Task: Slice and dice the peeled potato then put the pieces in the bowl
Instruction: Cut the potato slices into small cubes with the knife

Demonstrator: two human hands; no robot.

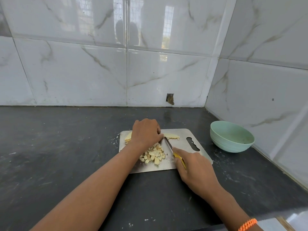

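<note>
I look down on a dark countertop (66, 155) that meets marble-patterned wall tiles (83, 72) in a corner. My right hand (195, 169) grips a yellow-handled knife (173, 150), fingers curled round the handle, forefinger stretched along the blade's back. The blade runs up and away from this hand, its tip meeting my left hand (146, 132). That hand is curled, knuckles up, over potato on a steel cutting board (183, 135); I cannot tell what its fingertips hold. A heap of diced potato (154, 155) lies just left of the blade, below the left hand. Potato slices (172, 136) show just right of the left hand, and another slice (128, 136) pokes out on its left, at the board's far left edge. The board's handle slot sits beyond my right hand. A pale green bowl (231, 136) stands further right, apart from the board, close to the side wall. Open counter stretches left of both arms.
</note>
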